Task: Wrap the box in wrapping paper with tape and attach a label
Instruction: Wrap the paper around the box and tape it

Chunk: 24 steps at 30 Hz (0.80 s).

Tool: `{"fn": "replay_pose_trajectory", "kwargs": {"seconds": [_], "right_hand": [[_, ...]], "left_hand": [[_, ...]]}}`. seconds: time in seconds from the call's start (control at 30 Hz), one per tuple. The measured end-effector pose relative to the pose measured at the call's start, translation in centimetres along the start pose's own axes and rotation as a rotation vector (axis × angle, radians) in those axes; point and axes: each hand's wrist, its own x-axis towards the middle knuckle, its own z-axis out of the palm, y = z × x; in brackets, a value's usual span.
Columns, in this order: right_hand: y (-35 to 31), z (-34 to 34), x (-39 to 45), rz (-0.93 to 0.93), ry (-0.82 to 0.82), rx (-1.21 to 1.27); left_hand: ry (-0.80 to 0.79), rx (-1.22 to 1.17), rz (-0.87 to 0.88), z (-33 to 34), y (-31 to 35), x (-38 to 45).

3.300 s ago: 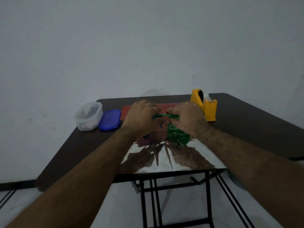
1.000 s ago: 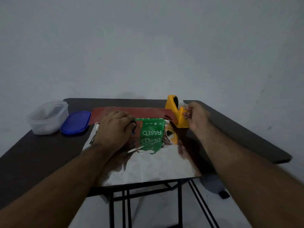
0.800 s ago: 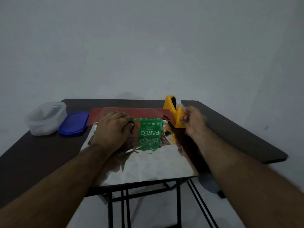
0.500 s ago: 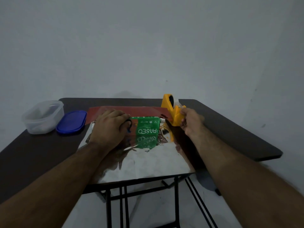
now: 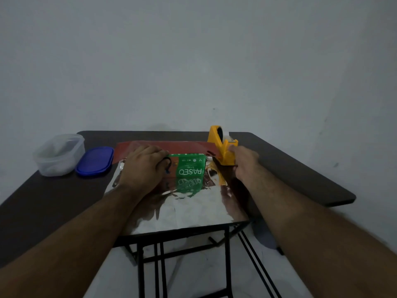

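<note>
The green box, printed with white lettering that reads upside down from here, lies on its side near the middle of the dark worktop, resting on a sheet of shiny silver wrapping paper. The paper spreads flat toward the near edge of the worktop and mirrors the box's green face just in front of it. Its far portion shows a red side lying flat beyond the box.

The left hand rests on the left end of the box, palm down, fingers curled over the top edge; its grip presses the box down onto the paper. Something small and dark sits under the fingertips, too unclear to name.

The right hand is at the yellow tape dispenser, which stands upright just right of the box, at the paper's right edge. The fingers reach to the dispenser's front end and touch it; whether the grip pinches the tape end there, I cannot tell, since the fingertips are hidden behind the hand.

Well to the left, a clear plastic container stands on the worktop with its blue lid lying flat just beside it, between the container and the paper
</note>
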Motion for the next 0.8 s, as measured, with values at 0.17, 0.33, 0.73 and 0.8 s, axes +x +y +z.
{"fn": "replay_pose_trajectory", "kwargs": {"seconds": [0.17,0.33,0.73,0.8], "right_hand": [[-1.5,1.2,-3.4,-0.030,-0.219,0.077],[-1.4,3.5,-6.8,-0.095,-0.373,0.058],[1.7,7.6,-10.6,-0.172,-0.344,0.043],[2.2,8.3,-11.0,-0.152,-0.298,0.065]], "left_hand": [[-0.011,-0.011,-0.009,0.0,0.0,0.0],[-0.005,-0.005,0.006,-0.6,0.1,-0.1],[-0.001,-0.093,-0.044,-1.6,0.9,-0.3],[-0.006,-0.089,-0.047,-1.7,1.0,-0.3]]}}
